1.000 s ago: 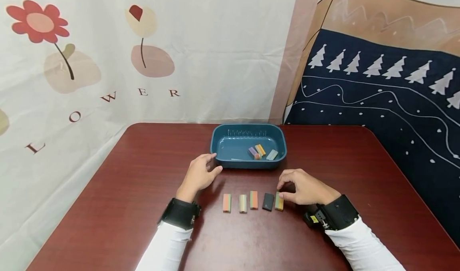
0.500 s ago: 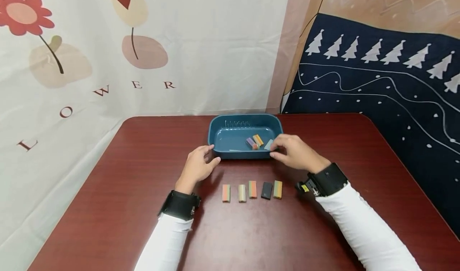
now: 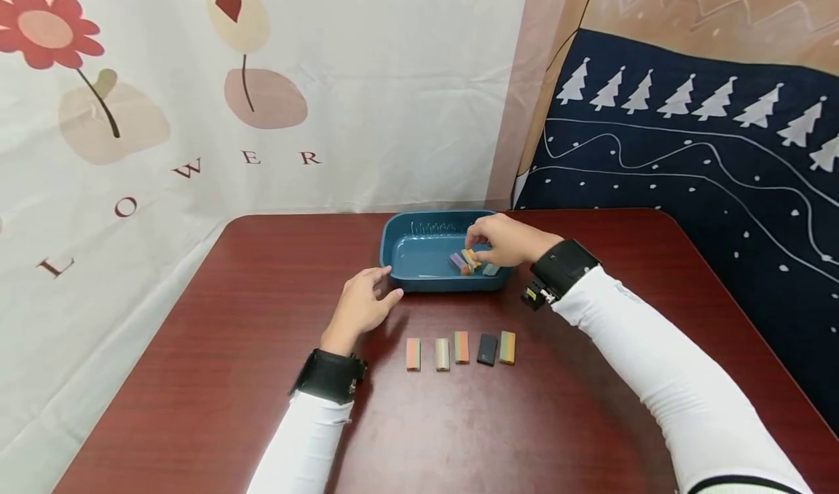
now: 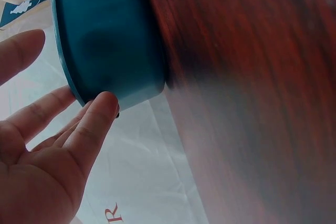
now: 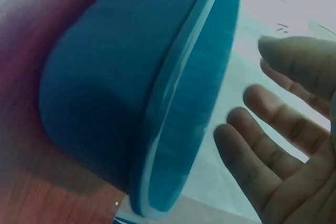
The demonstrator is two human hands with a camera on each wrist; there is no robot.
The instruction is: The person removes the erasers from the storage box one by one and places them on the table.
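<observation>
Head view | right hand [image 3: 501, 241] in teal plastic tray [image 3: 409, 257] – fingers at small coloured blocks [image 3: 467, 260], grip cannot be told | left hand [image 3: 363, 306] relaxed, touching tray | five blocks [image 3: 462, 349] already rowed on red-brown table [image 3: 229, 334] – roughly three left inside

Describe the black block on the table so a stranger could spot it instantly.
On the dark red table, find the blue tray. Nearer the person lies a row of five small blocks. The black block is fourth from the left, the only plain dark one among striped neighbours.
</observation>
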